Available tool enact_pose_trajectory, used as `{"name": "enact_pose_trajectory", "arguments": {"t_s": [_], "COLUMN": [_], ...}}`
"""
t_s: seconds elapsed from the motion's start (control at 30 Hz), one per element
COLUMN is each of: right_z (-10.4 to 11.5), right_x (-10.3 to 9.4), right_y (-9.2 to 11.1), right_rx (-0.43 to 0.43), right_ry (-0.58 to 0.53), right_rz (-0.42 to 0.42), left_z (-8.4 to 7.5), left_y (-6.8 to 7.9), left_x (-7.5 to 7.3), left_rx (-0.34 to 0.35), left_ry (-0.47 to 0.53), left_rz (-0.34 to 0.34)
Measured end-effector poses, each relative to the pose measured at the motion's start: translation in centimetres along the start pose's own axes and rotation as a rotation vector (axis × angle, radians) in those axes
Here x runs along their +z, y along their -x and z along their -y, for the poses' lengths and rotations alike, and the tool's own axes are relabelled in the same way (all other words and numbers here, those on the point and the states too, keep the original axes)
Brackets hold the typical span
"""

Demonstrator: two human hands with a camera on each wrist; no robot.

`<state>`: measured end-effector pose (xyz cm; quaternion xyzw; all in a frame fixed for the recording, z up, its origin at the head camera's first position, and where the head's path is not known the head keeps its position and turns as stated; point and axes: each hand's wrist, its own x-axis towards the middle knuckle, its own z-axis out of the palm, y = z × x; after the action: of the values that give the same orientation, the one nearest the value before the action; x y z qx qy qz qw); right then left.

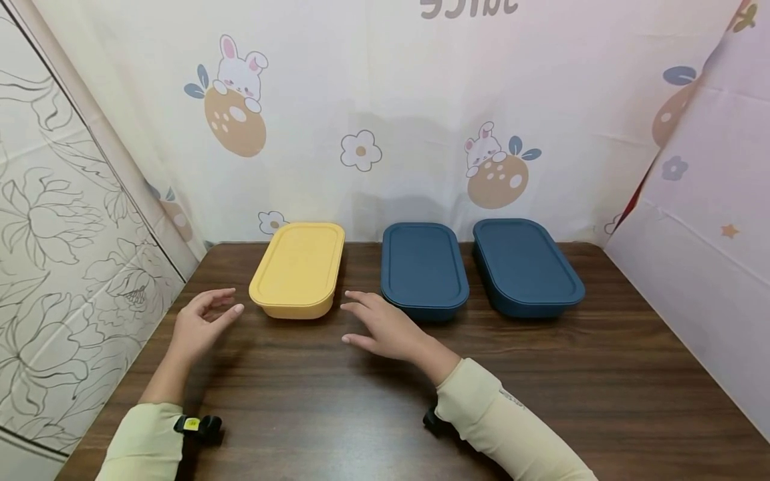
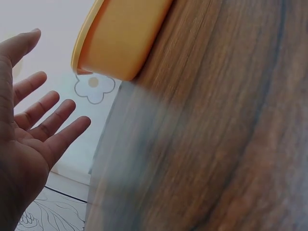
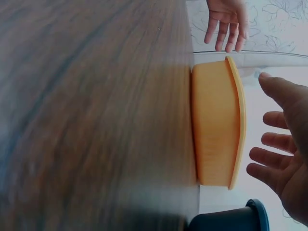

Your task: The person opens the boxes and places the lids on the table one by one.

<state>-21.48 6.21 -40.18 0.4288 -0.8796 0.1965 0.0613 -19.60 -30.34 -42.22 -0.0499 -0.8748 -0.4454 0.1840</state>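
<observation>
The left hand (image 1: pixel 201 324) has its fingers spread and slightly bent around air, thumb apart; the right hand (image 1: pixel 385 327) is relaxed too, fingers extended, gripping nothing. Between the two sits the yellow box (image 1: pixel 299 264), a lidded container with rounded corners. The left hand is just beside its near left corner, and the right hand is near its near right corner, with a visible gap on each side. There is one yellow box.

To the right stand two dark blue boxes of similar shape, also lidded. The left blue box (image 1: pixel 424 264) lies just beyond the right hand; the right blue box (image 1: pixel 529 260) is farther right, well apart from both hands. That makes three boxes in one row along the far edge of a single brown wood-grain table (image 1: pixel 313 401). Behind them hangs a pale cloth (image 1: pixel 415 80) with two printed rabbits; a flower-patterned panel (image 1: pixel 54 220) stands on the left.
</observation>
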Motion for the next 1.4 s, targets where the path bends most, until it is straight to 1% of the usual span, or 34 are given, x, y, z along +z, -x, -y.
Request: {"name": "enact_pose_trajectory", "arguments": {"t_s": [0.17, 0.3, 0.6, 0.77, 1.03, 1.27, 1.4], "right_z": [-0.1, -0.1, -0.3, -0.5, -0.6, -0.9, -1.1], "right_x": [0.4, 0.7, 1.2, 1.7, 2.5, 3.2, 3.7], "right_y": [-0.6, -1.2, -2.8, -3.4, -4.3, -5.0, -5.6], "right_rx": [0.050, 0.094, 0.185, 0.228, 0.288, 0.342, 0.367], "right_ry": [-0.020, -0.059, -0.119, -0.151, -0.213, -0.266, -0.314], "right_rz": [-0.002, -0.011, -0.067, -0.085, -0.113, -0.115, -0.118], "left_z": [0.1, 0.3, 0.4, 0.6, 0.8, 1.0, 1.2], "left_y": [-0.4, -0.7, -1.6, -2.1, -2.9, -3.6, -4.1], "left_x": [0.0, 0.0, 0.4, 0.7, 1.2, 1.6, 1.7], "left_rx": [-0.045, -0.061, -0.083, -0.114, -0.174, -0.200, -0.240], "left_ry": [-0.014, -0.011, 0.030, 0.066, 0.341, 0.452, 0.507], "left_rz": [0.022, 0.030, 0.077, 0.104, 0.159, 0.187, 0.198]}}
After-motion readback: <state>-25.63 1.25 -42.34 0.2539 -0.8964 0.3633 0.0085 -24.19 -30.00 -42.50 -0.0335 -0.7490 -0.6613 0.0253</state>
